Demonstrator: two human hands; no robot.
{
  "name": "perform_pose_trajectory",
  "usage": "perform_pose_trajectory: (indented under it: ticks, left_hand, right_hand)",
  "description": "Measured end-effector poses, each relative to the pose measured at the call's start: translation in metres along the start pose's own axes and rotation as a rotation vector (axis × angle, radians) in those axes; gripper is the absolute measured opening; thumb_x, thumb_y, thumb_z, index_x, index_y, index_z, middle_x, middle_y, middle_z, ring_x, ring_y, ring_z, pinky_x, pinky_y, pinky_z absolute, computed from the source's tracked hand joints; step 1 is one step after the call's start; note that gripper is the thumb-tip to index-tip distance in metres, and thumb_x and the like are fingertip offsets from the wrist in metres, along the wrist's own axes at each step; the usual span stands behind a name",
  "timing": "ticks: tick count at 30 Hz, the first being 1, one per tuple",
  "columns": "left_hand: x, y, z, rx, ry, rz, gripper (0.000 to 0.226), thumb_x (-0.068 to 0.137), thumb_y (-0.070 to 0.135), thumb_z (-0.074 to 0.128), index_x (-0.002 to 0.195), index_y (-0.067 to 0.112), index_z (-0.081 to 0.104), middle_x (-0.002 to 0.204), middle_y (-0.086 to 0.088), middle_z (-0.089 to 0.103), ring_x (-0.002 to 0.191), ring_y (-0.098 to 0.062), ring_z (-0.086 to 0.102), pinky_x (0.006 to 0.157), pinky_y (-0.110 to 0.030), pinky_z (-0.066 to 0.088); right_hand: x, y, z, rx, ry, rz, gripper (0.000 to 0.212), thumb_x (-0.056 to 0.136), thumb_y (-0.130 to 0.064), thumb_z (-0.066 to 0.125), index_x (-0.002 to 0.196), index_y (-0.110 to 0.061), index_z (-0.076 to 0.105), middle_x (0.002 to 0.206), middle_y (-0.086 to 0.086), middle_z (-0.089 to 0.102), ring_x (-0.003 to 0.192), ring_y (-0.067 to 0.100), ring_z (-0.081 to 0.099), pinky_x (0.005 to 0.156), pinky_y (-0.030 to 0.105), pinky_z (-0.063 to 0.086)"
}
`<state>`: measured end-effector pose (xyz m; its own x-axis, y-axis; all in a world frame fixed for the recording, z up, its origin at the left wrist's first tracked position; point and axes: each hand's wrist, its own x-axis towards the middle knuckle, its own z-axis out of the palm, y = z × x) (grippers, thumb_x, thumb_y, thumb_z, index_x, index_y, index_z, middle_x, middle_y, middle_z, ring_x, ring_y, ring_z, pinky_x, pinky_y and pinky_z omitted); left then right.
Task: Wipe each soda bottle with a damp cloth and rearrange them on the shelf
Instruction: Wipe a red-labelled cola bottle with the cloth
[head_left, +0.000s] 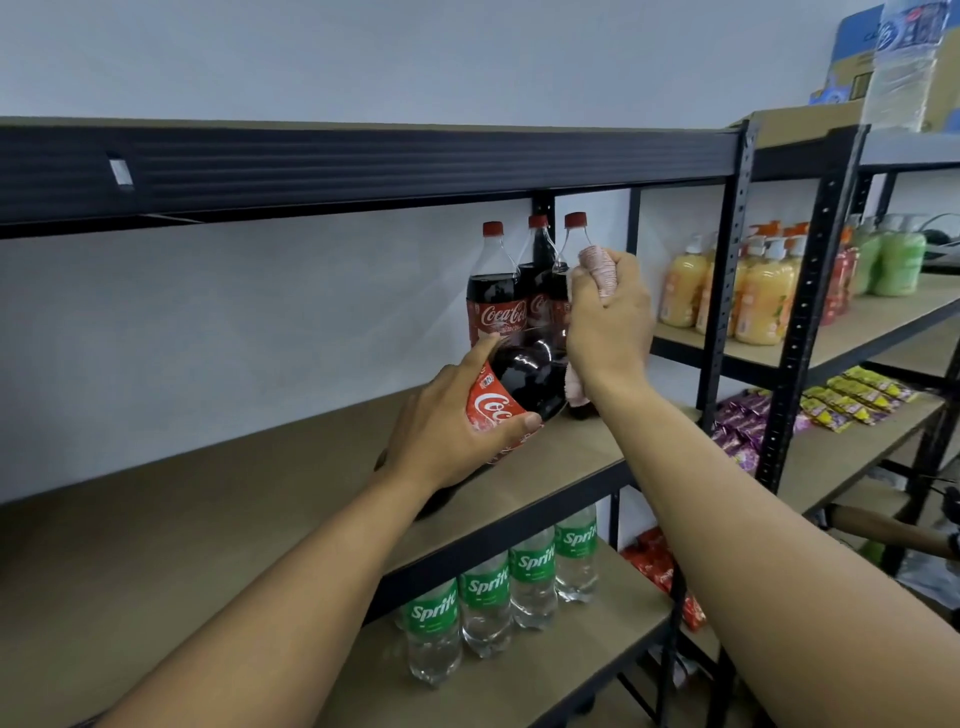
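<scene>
Middle shelf, standing bay. The person's left hand (441, 431) grips a dark plastic cola bottle with a red label (524, 374), fingers (483, 358) and thumb curled round the label. The bottle is tilted, top leaning toward the back wall. Its base is low, near the front of the brown shelf board (208, 493); I cannot tell whether it rests there.

The right hand (610, 322) clutches a bunched pink cloth (597, 270), fingers wrapped tight round it. It covers the bottle's neck, so the contact is hidden.

Three upright red-capped cola bottles (493, 291) stand just behind, apparently touching the tilted one.

Risks, as I judge them:
- A firm wipe stroke could push the tilted top into the uprights and topple them.
- A damp label may slip in the one-handed grip, and the bottle could roll off the front edge toward the green-labelled clear soda bottles (485, 603) below.
</scene>
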<state>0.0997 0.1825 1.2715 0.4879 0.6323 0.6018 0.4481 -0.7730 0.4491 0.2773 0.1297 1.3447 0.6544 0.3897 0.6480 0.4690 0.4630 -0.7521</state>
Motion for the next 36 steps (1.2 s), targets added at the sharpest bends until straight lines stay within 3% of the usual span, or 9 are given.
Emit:
perform_pose_trajectory:
  ticks: [5,10,15,18,22,25,28,31,36]
  left_hand:
    - [0.007,-0.008,-0.008,-0.03,-0.065,0.017,0.095,0.071,0.094,0.055,0.153,0.059,0.021,0.143,0.006,0.059,0.112,-0.012,0.065,0.093,-0.033,0.057]
    - [0.014,-0.017,-0.019,-0.119,-0.121,0.021,0.091,0.071,0.093,0.055,0.151,0.062,0.024,0.142,0.008,0.06,0.113,-0.013,0.067,0.096,-0.044,0.06]
    - [0.007,-0.006,0.0,-0.048,-0.032,-0.006,0.098,0.069,0.097,0.054,0.153,0.061,0.019,0.148,0.004,0.054,0.118,-0.015,0.063,0.097,-0.039,0.058]
    - [0.009,-0.008,0.0,-0.021,-0.039,-0.01,0.1,0.07,0.097,0.053,0.155,0.058,0.019,0.147,0.003,0.055,0.116,-0.015,0.064,0.095,-0.04,0.06]
    - [0.015,-0.018,-0.017,-0.175,-0.088,-0.001,0.096,0.066,0.1,0.053,0.15,0.062,0.026,0.14,0.009,0.061,0.111,-0.011,0.067,0.093,-0.038,0.061]
    - [0.015,-0.023,-0.021,-0.227,-0.095,-0.019,0.095,0.068,0.097,0.057,0.151,0.06,0.029,0.139,0.01,0.061,0.113,-0.012,0.068,0.094,-0.044,0.062]
    - [0.011,-0.018,-0.017,-0.161,-0.043,-0.039,0.096,0.07,0.095,0.056,0.153,0.059,0.023,0.147,0.009,0.056,0.119,-0.014,0.064,0.098,-0.043,0.059]
    - [0.009,-0.012,-0.01,-0.094,-0.003,-0.038,0.096,0.074,0.092,0.057,0.155,0.055,0.019,0.149,0.005,0.053,0.12,-0.014,0.061,0.098,-0.037,0.057]
    - [0.011,-0.014,-0.01,-0.064,-0.016,-0.04,0.096,0.075,0.092,0.057,0.155,0.055,0.019,0.147,0.004,0.055,0.117,-0.014,0.063,0.096,-0.038,0.059]
  right_hand:
    - [0.002,-0.001,-0.007,0.048,-0.127,-0.048,0.008,0.105,-0.032,0.06,0.112,-0.031,0.063,0.096,-0.011,0.064,0.087,0.011,0.064,0.081,0.037,0.057]
    - [0.005,0.003,-0.007,0.161,-0.228,-0.144,0.012,0.103,-0.037,0.063,0.112,-0.03,0.065,0.103,0.005,0.068,0.09,0.035,0.069,0.077,0.05,0.061]
    - [0.006,-0.003,0.003,-0.023,-0.026,0.034,0.012,0.105,-0.029,0.057,0.114,-0.033,0.064,0.091,-0.014,0.061,0.083,0.007,0.061,0.078,0.037,0.053]
    - [0.007,-0.004,0.004,0.004,-0.063,0.081,0.008,0.106,-0.029,0.057,0.108,-0.036,0.061,0.094,-0.007,0.064,0.081,0.015,0.063,0.074,0.041,0.057]
    - [0.01,-0.009,0.001,0.165,-0.264,-0.095,0.005,0.104,-0.028,0.064,0.106,-0.033,0.064,0.093,0.0,0.066,0.078,0.015,0.063,0.07,0.038,0.057]
    - [0.012,-0.013,0.005,0.157,-0.3,-0.19,0.004,0.104,-0.029,0.064,0.107,-0.032,0.064,0.095,0.001,0.067,0.081,0.016,0.063,0.073,0.038,0.057]
    - [0.012,-0.013,0.015,0.089,-0.201,-0.152,0.006,0.105,-0.028,0.062,0.109,-0.031,0.064,0.095,-0.006,0.067,0.083,0.009,0.065,0.075,0.031,0.056]
    - [0.014,-0.011,0.023,-0.03,-0.111,-0.036,0.011,0.104,-0.034,0.057,0.112,-0.034,0.064,0.094,-0.008,0.067,0.087,0.02,0.068,0.081,0.046,0.06]
    - [0.016,-0.011,0.018,-0.017,-0.195,0.029,0.007,0.104,-0.033,0.058,0.109,-0.036,0.063,0.096,-0.006,0.066,0.084,0.017,0.065,0.082,0.046,0.06]
